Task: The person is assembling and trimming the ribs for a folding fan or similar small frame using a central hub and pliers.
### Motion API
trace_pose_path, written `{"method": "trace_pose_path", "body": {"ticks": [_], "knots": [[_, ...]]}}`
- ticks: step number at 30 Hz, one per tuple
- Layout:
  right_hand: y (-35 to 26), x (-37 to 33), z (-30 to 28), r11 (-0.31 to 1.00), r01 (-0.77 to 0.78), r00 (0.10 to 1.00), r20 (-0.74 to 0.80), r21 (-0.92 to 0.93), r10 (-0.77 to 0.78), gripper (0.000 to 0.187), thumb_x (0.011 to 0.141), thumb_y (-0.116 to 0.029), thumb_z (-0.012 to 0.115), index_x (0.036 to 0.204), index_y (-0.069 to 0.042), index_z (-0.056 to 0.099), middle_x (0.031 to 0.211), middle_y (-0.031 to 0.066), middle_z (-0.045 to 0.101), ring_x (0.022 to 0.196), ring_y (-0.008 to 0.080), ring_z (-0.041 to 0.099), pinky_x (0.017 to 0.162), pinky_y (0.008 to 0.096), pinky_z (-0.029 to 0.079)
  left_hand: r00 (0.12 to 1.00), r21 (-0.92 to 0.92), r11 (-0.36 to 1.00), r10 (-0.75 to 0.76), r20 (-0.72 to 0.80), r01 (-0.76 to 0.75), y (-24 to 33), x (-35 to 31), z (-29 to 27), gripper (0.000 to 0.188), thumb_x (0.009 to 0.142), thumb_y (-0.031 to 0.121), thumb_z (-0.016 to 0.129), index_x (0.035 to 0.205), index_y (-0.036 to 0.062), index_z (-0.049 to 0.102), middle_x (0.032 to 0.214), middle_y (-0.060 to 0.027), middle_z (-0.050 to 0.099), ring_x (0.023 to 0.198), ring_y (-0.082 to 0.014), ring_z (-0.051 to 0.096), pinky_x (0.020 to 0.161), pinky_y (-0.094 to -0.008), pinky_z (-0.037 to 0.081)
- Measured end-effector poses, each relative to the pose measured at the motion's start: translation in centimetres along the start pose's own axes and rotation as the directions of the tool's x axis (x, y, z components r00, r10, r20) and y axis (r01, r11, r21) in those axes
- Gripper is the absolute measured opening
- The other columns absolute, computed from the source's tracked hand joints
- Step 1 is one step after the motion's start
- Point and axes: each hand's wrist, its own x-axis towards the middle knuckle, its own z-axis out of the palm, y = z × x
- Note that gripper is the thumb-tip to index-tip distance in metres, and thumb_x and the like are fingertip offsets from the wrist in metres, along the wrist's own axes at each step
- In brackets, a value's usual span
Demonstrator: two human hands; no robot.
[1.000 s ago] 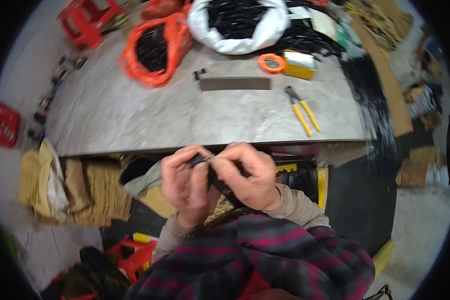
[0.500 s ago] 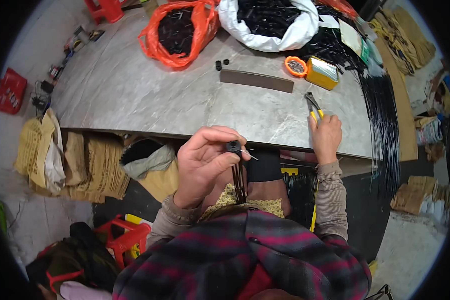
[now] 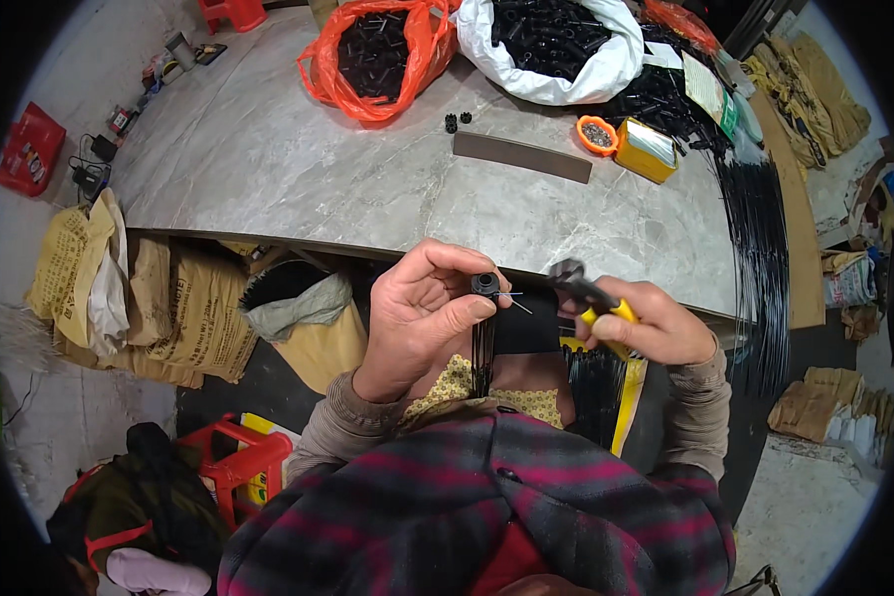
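Observation:
My left hand (image 3: 422, 308) pinches a small round black plastic fitting (image 3: 485, 285) between thumb and fingers, in front of the table's near edge. Several thin black rods (image 3: 483, 348) hang down from the fitting over my lap. From its right side stick out thin wire ends (image 3: 513, 301). My right hand (image 3: 655, 323) is closed around the yellow handles of the pliers (image 3: 591, 291). Their dark jaws point up and left toward the wire ends, a short gap away, and look smeared by motion.
On the grey table (image 3: 298, 169) lie a flat brown bar (image 3: 521, 157), two small black fittings (image 3: 458, 122), an orange dish (image 3: 597, 135) of small metal bits and a yellow box (image 3: 647, 151). Bags of black parts (image 3: 374, 55) stand behind. Long black rods (image 3: 760, 238) overhang the right edge.
My right hand has lifted the pliers off the table and brought them left and nearer, toward the fitting. My left hand keeps its pinch on the fitting. The view has shifted slightly.

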Motion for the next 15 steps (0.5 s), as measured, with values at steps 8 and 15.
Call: {"method": "trace_pose_path", "body": {"ticks": [8, 15], "knots": [[-3.1, 0.4, 1.3, 0.876, 0.2, 0.978, 0.028, -0.438, -0.209, 0.036, 0.098, -0.02, 0.061, 0.127, 0.0, 0.054, 0.104, 0.0167, 0.065, 0.089, 0.0343, 0.067, 0.076, 0.0385, 0.052, 1.0, 0.037, 0.999, 0.014, -0.012, -0.014, 0.3, -0.7, 0.4, 0.03, 0.085, -0.009, 0.068, 0.112, -0.0069, 0.055, 0.107, -0.0198, 0.063, 0.095, -0.0234, 0.066, 0.088, -0.0363, 0.055], [-3.9, 0.1, 1.5, 0.81, 0.234, 0.963, 0.017, -0.537, -0.268, 0.038, 0.096, -0.021, 0.062, 0.127, -0.001, 0.054, 0.108, 0.0178, 0.063, 0.096, 0.0371, 0.064, 0.079, 0.042, 0.051, 0.997, 0.114, 0.991, 0.077, -0.017, -0.075, -0.3, -1.1, 0.8, 0.03, 0.089, -0.01, 0.065, 0.116, -0.0075, 0.053, 0.108, -0.0198, 0.063, 0.096, -0.023, 0.065, 0.089, -0.0353, 0.055]]}}
